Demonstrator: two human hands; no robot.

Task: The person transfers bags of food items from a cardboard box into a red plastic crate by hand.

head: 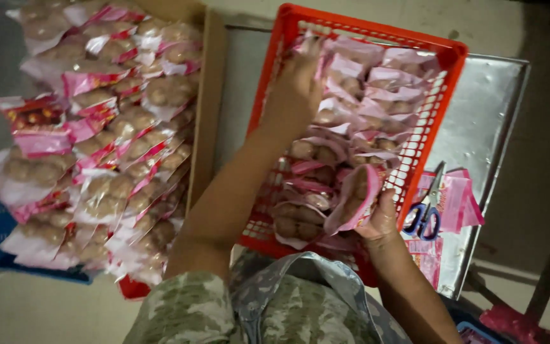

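Though glossy — right hand [377, 220], crinkled pink packet [353, 197]

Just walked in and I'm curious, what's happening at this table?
A person is handling sealed pink-and-clear packets of meatballs. The left hand reaches into the red plastic basket, resting on the packets at its far end. The right hand holds one meatball packet at the basket's near edge. More packets are heaped in a cardboard box alongside, and blue-handled scissors lie on the metal table.
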